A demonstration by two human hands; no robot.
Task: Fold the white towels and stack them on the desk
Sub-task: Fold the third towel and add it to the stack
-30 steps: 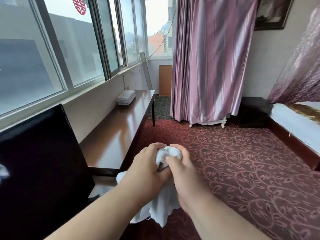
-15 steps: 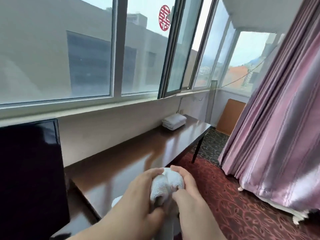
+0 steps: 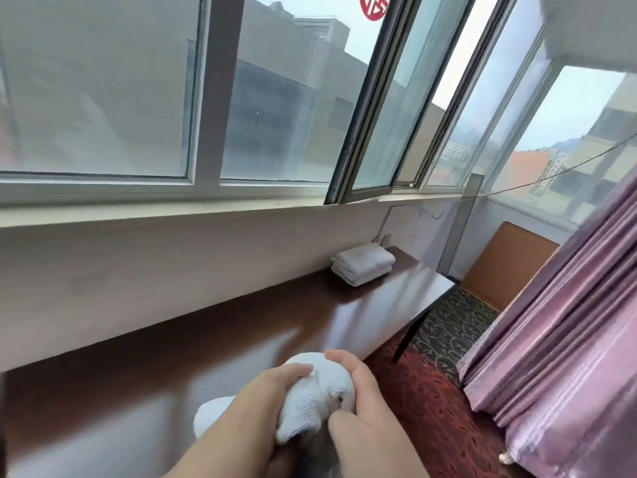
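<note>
A bunched white towel (image 3: 315, 395) is gripped between both hands at the bottom centre, over the front edge of the long dark wooden desk (image 3: 213, 339). My left hand (image 3: 262, 405) clasps its left side; my right hand (image 3: 358, 405) pinches its right side with thumb and fingers. A loose part of the towel hangs down to the left behind my left forearm. At the far end of the desk, against the wall, lies a stack of folded white towels (image 3: 362, 267).
A wall with a wide window sill (image 3: 172, 208) runs along the desk's far side. A pink curtain (image 3: 568, 339) hangs at the right over patterned red carpet (image 3: 427, 401). A brown board (image 3: 506, 267) leans in the far corner. One desk leg (image 3: 406, 336) shows.
The view has swung left and up toward the desk and window; the black screen at left has left the frame. Both hands keep hold of the towel, now nearer the desk.
</note>
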